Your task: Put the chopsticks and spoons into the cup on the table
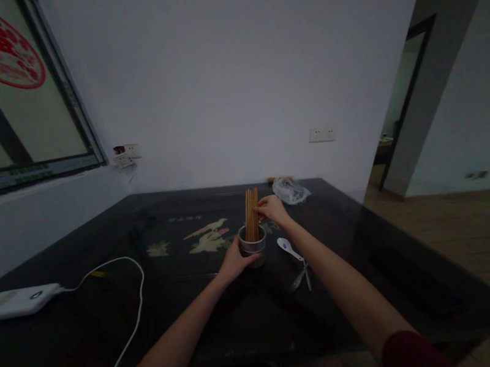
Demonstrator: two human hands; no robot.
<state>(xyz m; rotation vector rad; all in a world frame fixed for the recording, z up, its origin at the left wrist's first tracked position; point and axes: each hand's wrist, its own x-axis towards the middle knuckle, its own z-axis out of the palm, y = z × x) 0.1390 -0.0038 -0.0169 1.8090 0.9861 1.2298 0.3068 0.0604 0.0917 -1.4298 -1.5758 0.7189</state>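
Note:
A metal cup [254,247] stands on the dark table with a bundle of wooden chopsticks [251,216] upright in it. My left hand [234,262] is closed around the cup's left and near side, thumb across the front. At the upper right of the bundle, my right hand [273,209] pinches at the chopsticks; how many are between its fingertips I cannot tell. Just right of the cup lies a white spoon [287,247] with a blue mark. Nearer to me are more small utensils [301,277], crossed, their kind unclear in the dim light.
A crumpled clear plastic bag [290,190] lies at the table's back edge. On the left is a white power bank [17,302], its white cable [140,299] curving toward me. The black tabletop [193,325] has a bird picture. Against the back wall sits an outlet [321,135].

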